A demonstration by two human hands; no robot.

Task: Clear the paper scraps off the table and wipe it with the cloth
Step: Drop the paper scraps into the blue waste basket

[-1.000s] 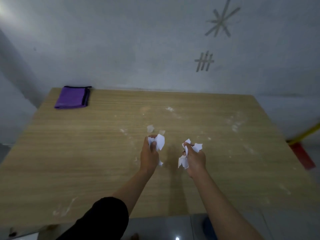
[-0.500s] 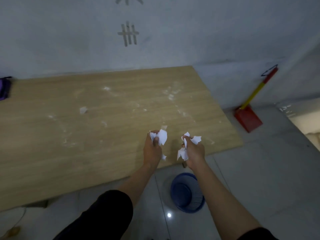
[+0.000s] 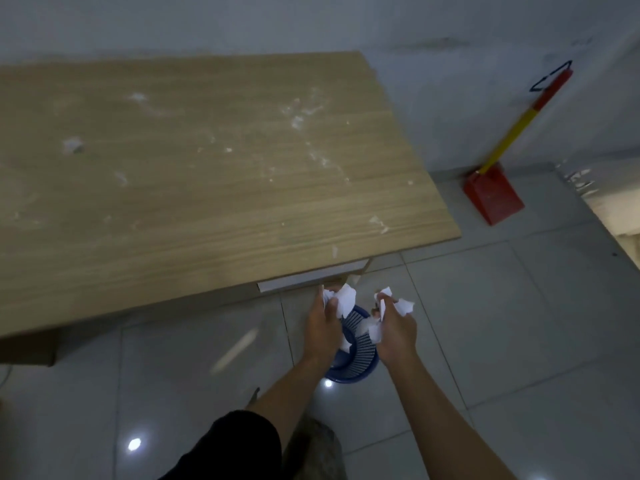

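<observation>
Paper scraps [image 3: 347,299] bunched in both hands above blue basket [image 3: 356,367] on floor.
Left hand [image 3: 323,329] and right hand [image 3: 396,336] each fisted round scraps; bits remain near table's [image 3: 207,202] right edge.

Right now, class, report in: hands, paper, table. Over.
Left hand and right hand both shut on paper scraps, above the blue bin. Table not clear: small bits and white smears on it. Cloth not in view.

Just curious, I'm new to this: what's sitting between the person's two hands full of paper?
In the head view, between the left hand and right hand shows the blue basket on the floor below them.
</observation>
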